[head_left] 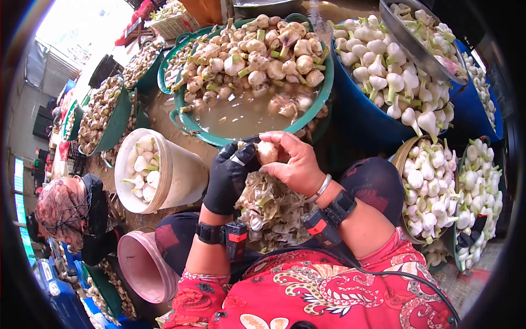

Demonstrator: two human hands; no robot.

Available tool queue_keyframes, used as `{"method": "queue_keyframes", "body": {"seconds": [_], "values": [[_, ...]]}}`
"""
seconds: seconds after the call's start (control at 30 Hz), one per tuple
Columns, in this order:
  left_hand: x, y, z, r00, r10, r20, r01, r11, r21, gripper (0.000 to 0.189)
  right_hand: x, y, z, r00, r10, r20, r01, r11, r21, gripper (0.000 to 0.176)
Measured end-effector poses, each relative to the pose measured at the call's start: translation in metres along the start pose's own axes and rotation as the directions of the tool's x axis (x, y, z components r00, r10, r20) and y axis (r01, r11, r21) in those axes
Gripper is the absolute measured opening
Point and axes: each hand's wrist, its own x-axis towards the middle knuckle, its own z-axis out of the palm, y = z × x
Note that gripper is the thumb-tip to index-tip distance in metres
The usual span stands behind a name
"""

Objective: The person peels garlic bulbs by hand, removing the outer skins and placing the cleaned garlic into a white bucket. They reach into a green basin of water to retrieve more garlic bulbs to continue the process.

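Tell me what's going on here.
A seated person is peeling garlic. The bare right hand grips a garlic bulb while the black-gloved left hand pinches its skin. Loose peels are heaped on the lap. A green basin of unpeeled bulbs in murky water sits ahead; a blue tub and a white bucket hold white, cleaned ones.

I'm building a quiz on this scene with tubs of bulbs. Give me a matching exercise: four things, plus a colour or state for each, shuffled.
1 left hand
2 right hand
3 green tub
4 blue tub

a bare, holding a bulb
b heaped white bulbs
c black glove
d muddy water, brownish bulbs

Pairs: 1-c, 2-a, 3-d, 4-b
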Motion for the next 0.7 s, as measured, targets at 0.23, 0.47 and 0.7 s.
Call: {"method": "queue_keyframes", "body": {"seconds": [0.23, 0.47, 0.7], "values": [[-0.003, 0.000, -0.002, 1.000, -0.009, 0.002, 0.009, 0.998, 0.069, 0.032, -0.004, -0.009, -0.008, 0.895, 0.429, 0.121, -0.401, 0.659, 0.636, 0.048], [-0.009, 0.003, 0.005, 1.000, 0.019, -0.011, -0.018, 0.989, 0.147, 0.031, -0.003, -0.011, -0.004, 0.929, 0.363, 0.072, -0.342, 0.770, 0.538, 0.046], [-0.009, -0.009, -0.016, 0.984, 0.175, 0.016, -0.147, 0.771, 0.619, 0.024, -0.004, -0.002, -0.015, 0.819, 0.360, 0.447, -0.573, 0.456, 0.682, 0.038]]}}
